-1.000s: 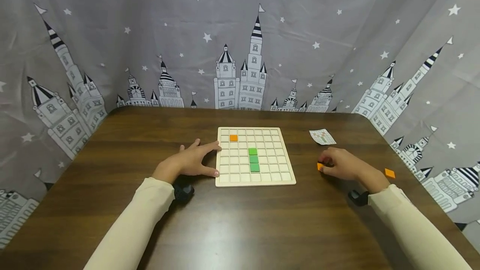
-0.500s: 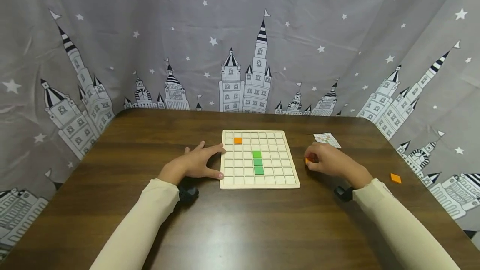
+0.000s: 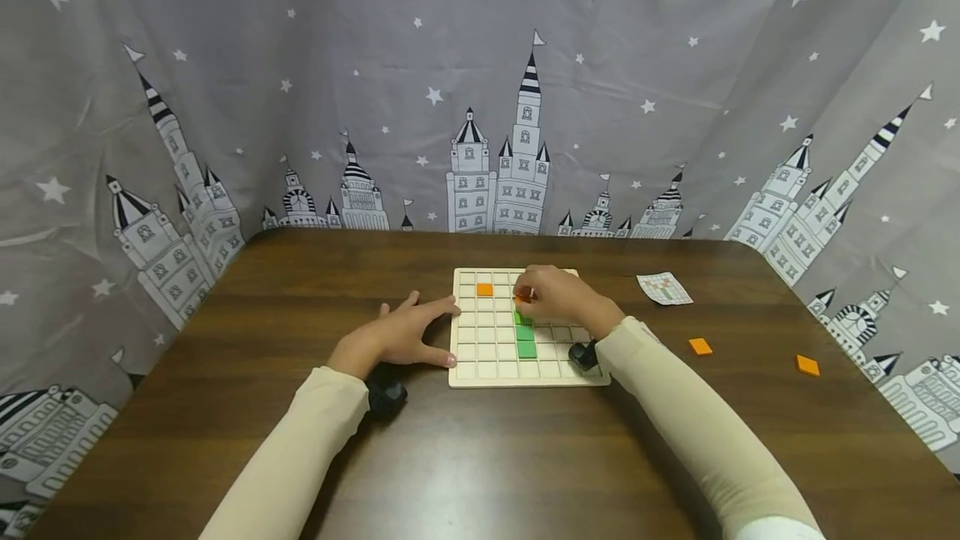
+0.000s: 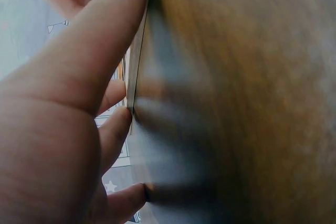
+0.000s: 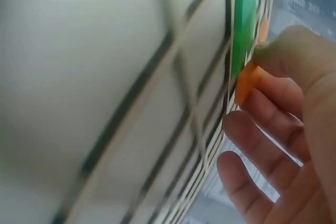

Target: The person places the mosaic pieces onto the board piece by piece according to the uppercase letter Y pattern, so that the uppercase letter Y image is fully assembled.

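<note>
To the left of the pale grid board (image 3: 487,370), a left hand (image 3: 393,340) is seen with its fingers spread; the board's left edge is touched by the thumb and by a fingertip, and nothing is gripped. A black wrist device (image 3: 387,399) is worn below this hand, at the cuff of a cream sleeve (image 3: 300,432).

Inside the board, near its far left corner, one cell is filled by an orange tile (image 3: 484,290). Near the board's middle, three green tiles (image 3: 526,334) are set in a column, the farthest one partly hidden by a right hand (image 3: 561,297). Between the thumb and fingers of that hand a second orange tile (image 5: 247,82) is pinched, just beyond the green column; whether it is seated in a cell cannot be told.

To the right of the board, a small printed card (image 3: 664,289) is laid toward its far side. Nearer, a loose orange tile (image 3: 701,347) is seen on the wooden table (image 3: 450,465), and farther right of the board another loose tile (image 3: 807,366).
</note>
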